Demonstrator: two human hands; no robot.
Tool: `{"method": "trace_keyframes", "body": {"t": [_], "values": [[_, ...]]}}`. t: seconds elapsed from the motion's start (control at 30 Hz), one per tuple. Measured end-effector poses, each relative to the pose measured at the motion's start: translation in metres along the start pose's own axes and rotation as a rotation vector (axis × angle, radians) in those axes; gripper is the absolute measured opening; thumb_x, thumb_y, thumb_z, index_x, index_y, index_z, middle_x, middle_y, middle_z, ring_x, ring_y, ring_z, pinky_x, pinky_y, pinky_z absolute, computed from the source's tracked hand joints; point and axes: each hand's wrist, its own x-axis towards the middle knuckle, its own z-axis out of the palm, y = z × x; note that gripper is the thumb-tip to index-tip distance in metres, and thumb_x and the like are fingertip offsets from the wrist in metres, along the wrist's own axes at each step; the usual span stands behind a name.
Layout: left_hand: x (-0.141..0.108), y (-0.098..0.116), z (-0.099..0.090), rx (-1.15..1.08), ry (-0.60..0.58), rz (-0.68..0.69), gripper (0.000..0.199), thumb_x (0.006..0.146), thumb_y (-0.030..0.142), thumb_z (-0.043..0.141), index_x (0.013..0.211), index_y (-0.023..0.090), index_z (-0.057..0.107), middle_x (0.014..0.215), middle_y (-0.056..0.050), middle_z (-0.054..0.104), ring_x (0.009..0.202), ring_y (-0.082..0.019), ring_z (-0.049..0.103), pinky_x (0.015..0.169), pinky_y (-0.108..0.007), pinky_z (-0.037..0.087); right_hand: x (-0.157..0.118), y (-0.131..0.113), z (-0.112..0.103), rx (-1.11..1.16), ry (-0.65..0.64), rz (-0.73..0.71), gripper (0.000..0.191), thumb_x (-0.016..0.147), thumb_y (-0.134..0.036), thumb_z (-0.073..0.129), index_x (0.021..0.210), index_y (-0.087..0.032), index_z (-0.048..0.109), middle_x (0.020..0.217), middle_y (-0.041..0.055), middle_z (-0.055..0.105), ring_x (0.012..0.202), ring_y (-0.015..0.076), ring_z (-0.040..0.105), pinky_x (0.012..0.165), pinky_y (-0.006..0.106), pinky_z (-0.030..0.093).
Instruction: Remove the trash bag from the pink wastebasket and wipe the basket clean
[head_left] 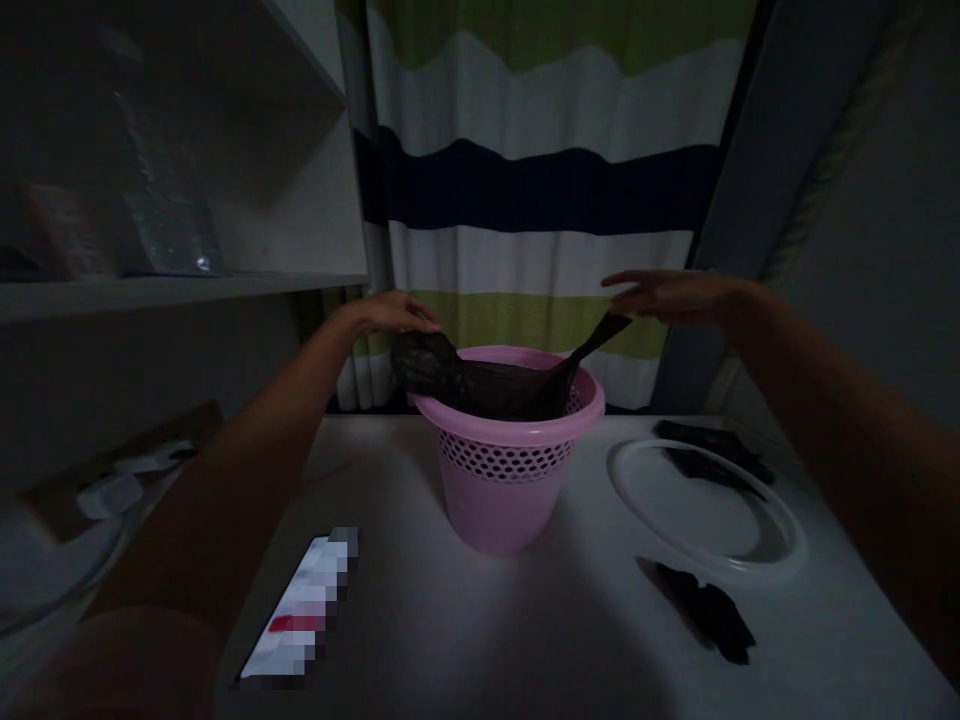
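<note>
Striped curtain (pixel 525 190) hangs at 12 o'clock behind the white tabletop (pixel 420 640); centrally, a pink basket (pixel 499 510) stands upright with a black bag (pixel 502 388) in its mouth. Left hand (pixel 396 312) has fingers closed on the bag at 10 o'clock; right hand (pixel 667 295) pinches a stretched corner at 2 o'clock.

Light dim. Phone (pixel 292 600), screen lit and partly pixelated, flat on near left part of desk (pixel 405 620). Curtain (pixel 540 190) hangs beyond desk's far edge; bands of green, white and navy. Upper left: white shelf (pixel 285 286). Near its front edge, a clear container (pixel 172 220), probably a plastic bottle; pinkish carton-like item (pixel 67 230) left of it. Below the shelf, white plugs (pixel 112 492) and a pale cable (pixel 97 570).
</note>
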Motion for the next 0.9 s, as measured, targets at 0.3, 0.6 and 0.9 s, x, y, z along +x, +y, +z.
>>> {"method": "trace_keyframes", "body": {"t": [0.3, 0.6, 0.9], "values": [[0.055, 0.041, 0.062, 0.447, -0.096, 0.190, 0.023, 0.054, 0.012, 0.072, 0.077, 0.016, 0.069, 0.087, -0.007, 0.069, 0.087, -0.026, 0.061, 0.079, -0.033, 0.044, 0.027, -0.049, 0.095, -0.814, -0.507, -0.260, 0.020, 0.074, -0.018, 0.066, 0.094, -0.020, 0.068, 0.105, 0.0064, 0.066, 0.106, 0.0277, 0.056, 0.100, 0.050, 0.027], [0.057, 0.014, 0.084, 0.634, -0.086, 0.194, 0.012, 0.065, 0.009, 0.058, 0.055, 0.015, 0.059, 0.071, -0.009, 0.066, 0.079, -0.024, 0.060, 0.079, -0.036, 0.042, 0.029, 0.009, 0.134, -1.121, -0.677, -0.191, 0.021, 0.077, -0.019, 0.056, 0.092, -0.012, 0.069, 0.100, 0.0178, 0.068, 0.097, 0.0312, 0.062, 0.094, 0.053, 0.030], [0.065, 0.014, 0.083, 0.760, 0.109, 0.393, 0.034, 0.084, 0.008, 0.036, 0.111, 0.012, 0.056, 0.114, -0.017, 0.060, 0.109, -0.025, 0.053, 0.099, -0.040, 0.027, 0.031, 0.012, 0.125, -1.157, -0.470, -0.296, 0.025, 0.082, -0.019, 0.047, 0.094, -0.012, 0.068, 0.097, 0.0177, 0.069, 0.094, 0.0274, 0.063, 0.093, 0.044, 0.031]]}}
